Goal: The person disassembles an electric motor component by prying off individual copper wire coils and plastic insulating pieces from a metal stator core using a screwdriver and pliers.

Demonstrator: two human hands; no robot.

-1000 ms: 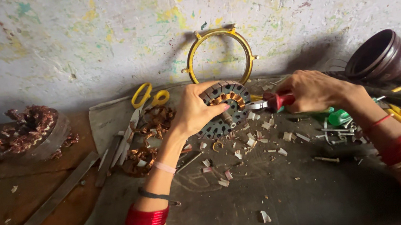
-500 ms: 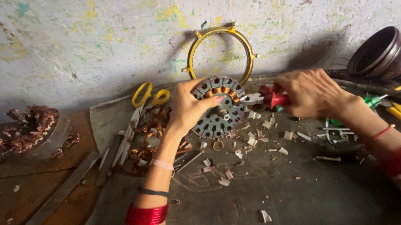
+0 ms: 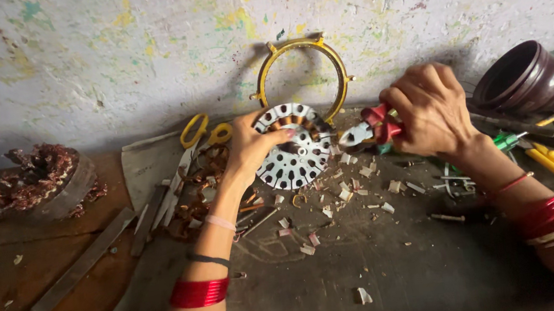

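Our left hand curled around a round slotted metal stator disc tilted upright, our right hand fisted on red-handled pliers, tips beside the disc's right edge

Head camera, close, looking down at workbench, wall behind.

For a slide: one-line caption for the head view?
Left hand steadies a round slotted metal disc; right hand brings red-handled pliers to its rim.
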